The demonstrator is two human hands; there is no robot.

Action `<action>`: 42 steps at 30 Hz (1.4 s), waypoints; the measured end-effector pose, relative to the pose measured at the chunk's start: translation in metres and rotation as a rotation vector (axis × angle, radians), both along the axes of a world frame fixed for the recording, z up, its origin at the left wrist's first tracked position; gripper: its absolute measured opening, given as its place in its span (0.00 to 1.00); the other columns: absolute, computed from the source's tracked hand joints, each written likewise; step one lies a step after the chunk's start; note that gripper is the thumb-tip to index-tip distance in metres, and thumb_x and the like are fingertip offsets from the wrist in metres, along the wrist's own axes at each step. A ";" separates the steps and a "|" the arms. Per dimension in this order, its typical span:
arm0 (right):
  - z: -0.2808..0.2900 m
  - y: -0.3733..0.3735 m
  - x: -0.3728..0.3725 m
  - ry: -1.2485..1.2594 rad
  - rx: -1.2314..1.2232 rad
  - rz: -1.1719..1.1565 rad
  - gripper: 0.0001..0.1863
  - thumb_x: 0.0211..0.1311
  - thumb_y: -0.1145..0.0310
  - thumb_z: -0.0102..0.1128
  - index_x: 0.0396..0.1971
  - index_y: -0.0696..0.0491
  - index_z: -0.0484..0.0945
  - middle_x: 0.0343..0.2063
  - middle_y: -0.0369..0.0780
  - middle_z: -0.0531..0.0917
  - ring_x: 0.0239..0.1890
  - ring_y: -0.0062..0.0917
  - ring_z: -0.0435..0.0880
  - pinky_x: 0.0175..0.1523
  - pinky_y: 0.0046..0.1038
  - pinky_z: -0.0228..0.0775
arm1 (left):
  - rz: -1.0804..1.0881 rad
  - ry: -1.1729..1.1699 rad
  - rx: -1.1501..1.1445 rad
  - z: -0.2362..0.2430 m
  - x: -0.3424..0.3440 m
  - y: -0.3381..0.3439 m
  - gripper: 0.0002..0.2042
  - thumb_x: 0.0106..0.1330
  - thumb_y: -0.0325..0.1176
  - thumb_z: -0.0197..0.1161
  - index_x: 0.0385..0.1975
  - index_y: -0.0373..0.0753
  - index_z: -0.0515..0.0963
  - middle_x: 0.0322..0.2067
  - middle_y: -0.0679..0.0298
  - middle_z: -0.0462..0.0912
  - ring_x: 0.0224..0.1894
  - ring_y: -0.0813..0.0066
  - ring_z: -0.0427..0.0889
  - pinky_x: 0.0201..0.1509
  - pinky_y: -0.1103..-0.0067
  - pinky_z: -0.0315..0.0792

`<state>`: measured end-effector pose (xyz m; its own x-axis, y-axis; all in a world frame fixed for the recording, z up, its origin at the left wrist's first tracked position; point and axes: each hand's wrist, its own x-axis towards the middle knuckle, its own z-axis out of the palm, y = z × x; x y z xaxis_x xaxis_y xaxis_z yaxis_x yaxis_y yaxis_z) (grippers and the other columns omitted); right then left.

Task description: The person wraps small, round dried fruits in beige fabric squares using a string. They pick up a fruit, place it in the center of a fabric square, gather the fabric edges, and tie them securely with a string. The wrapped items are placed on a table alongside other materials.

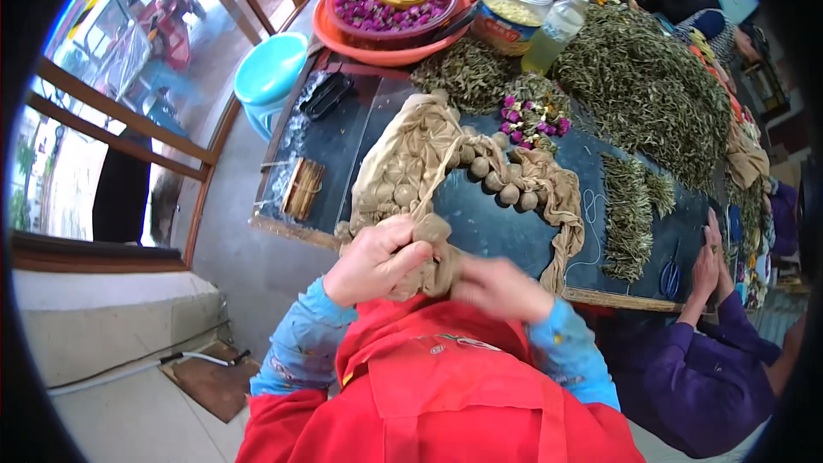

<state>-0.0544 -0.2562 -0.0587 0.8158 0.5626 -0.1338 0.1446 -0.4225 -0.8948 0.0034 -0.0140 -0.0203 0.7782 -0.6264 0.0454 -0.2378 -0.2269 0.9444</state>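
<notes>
Fingers of left hand (375,259) curl & pinch a bunched knot of tan cloth (433,250) at the near worktop (489,227) edge; right hand (500,287) is blurred, fingers look pressed on the same bunch, can't tell exactly. Cloth runs up over the dark worktop, w/ small round balls (500,184) lying along its fold. Looks soft, limp, light, prob. stretchy; best held at the twisted neck just behind a ball. Dried green leaves (647,90) & purple flower buds (531,120) lie beyond.
</notes>
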 end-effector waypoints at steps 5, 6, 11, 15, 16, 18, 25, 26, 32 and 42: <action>0.027 -0.003 -0.043 -0.133 -0.179 -0.006 0.14 0.62 0.66 0.58 0.46 0.54 0.76 0.46 0.47 0.80 0.43 0.44 0.81 0.45 0.39 0.75 | -0.079 -0.210 -0.060 0.002 0.016 -0.026 0.11 0.69 0.37 0.58 0.30 0.35 0.78 0.29 0.57 0.79 0.34 0.59 0.76 0.40 0.69 0.71; 0.025 -0.009 -0.037 -0.400 -0.135 -0.216 0.18 0.59 0.72 0.61 0.50 0.56 0.75 0.46 0.47 0.78 0.40 0.43 0.82 0.42 0.37 0.75 | -0.114 -0.267 -0.056 0.002 0.017 -0.029 0.13 0.69 0.39 0.59 0.29 0.35 0.78 0.28 0.57 0.78 0.33 0.58 0.75 0.39 0.68 0.71; 0.069 -0.012 -0.025 -0.043 0.173 -0.498 0.24 0.54 0.78 0.66 0.53 0.56 0.74 0.45 0.45 0.78 0.41 0.36 0.82 0.43 0.30 0.75 | -0.403 -0.183 0.021 0.003 0.012 -0.032 0.15 0.72 0.40 0.56 0.30 0.34 0.77 0.23 0.56 0.80 0.29 0.59 0.80 0.33 0.68 0.74; 0.050 -0.006 -0.018 -0.431 0.131 -0.291 0.22 0.53 0.77 0.68 0.50 0.54 0.77 0.43 0.45 0.79 0.41 0.39 0.82 0.44 0.32 0.76 | -0.457 0.175 0.166 0.014 0.007 -0.039 0.11 0.70 0.37 0.56 0.35 0.35 0.78 0.28 0.55 0.81 0.33 0.58 0.82 0.38 0.69 0.75; 0.047 -0.007 -0.020 -0.418 0.110 -0.294 0.22 0.53 0.77 0.68 0.50 0.54 0.77 0.43 0.45 0.79 0.42 0.40 0.81 0.44 0.32 0.75 | -0.441 0.277 0.230 0.020 0.006 -0.039 0.10 0.69 0.36 0.57 0.37 0.36 0.79 0.31 0.56 0.81 0.37 0.55 0.81 0.43 0.68 0.74; 0.044 -0.010 -0.024 -0.395 0.066 -0.303 0.22 0.51 0.77 0.68 0.49 0.54 0.77 0.42 0.45 0.79 0.42 0.41 0.81 0.45 0.32 0.75 | -0.384 -0.027 0.288 0.022 -0.002 -0.039 0.08 0.67 0.34 0.58 0.36 0.36 0.79 0.31 0.57 0.81 0.39 0.55 0.81 0.52 0.65 0.72; 0.043 -0.012 -0.030 0.793 1.087 -0.191 0.21 0.68 0.69 0.58 0.58 0.56 0.68 0.46 0.47 0.80 0.33 0.28 0.82 0.37 0.26 0.75 | -0.244 -0.425 0.164 0.019 -0.021 -0.036 0.04 0.61 0.27 0.60 0.34 0.40 0.78 0.31 0.61 0.81 0.41 0.60 0.81 0.67 0.51 0.58; 0.042 -0.011 -0.031 0.988 1.311 -0.122 0.22 0.70 0.67 0.56 0.60 0.55 0.66 0.46 0.49 0.80 0.32 0.27 0.82 0.36 0.25 0.74 | -0.257 -0.414 0.143 0.018 -0.022 -0.035 0.03 0.60 0.26 0.60 0.33 0.40 0.78 0.30 0.61 0.81 0.42 0.61 0.81 0.67 0.51 0.58; 0.035 0.010 -0.048 0.790 1.229 -0.445 0.18 0.71 0.65 0.53 0.57 0.49 0.66 0.37 0.44 0.80 0.19 0.18 0.70 0.26 0.20 0.63 | -0.222 -0.545 0.369 0.041 -0.021 -0.034 0.06 0.56 0.24 0.63 0.33 0.37 0.75 0.29 0.63 0.79 0.47 0.62 0.79 0.69 0.46 0.52; 0.052 0.006 -0.052 0.917 1.309 -0.427 0.17 0.72 0.64 0.52 0.57 0.49 0.64 0.34 0.42 0.78 0.18 0.20 0.69 0.25 0.24 0.64 | -0.265 -0.108 0.055 0.023 -0.024 -0.031 0.03 0.62 0.29 0.61 0.31 0.38 0.76 0.27 0.63 0.78 0.38 0.61 0.80 0.69 0.50 0.54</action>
